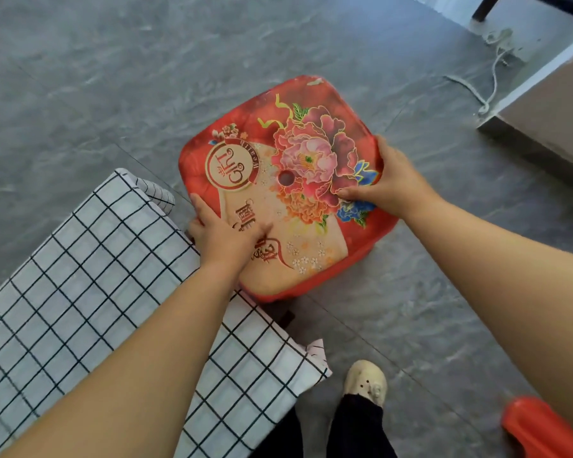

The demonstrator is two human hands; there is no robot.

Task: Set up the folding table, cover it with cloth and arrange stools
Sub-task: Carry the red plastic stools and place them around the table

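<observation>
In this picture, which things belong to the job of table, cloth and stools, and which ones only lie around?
Belongs to the job: red flowered stool, gripped at its edges by the left hand and right hand; checked cloth, already spread; red plastic piece at lower right, perhaps another stool.

Just lying about: pale cord; grey block beside it.

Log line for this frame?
phase: arranging | grip: left hand and right hand hold red stool by seat edges | checked cloth: spread, beside stool | red plastic piece: lower right, maybe second stool
</observation>
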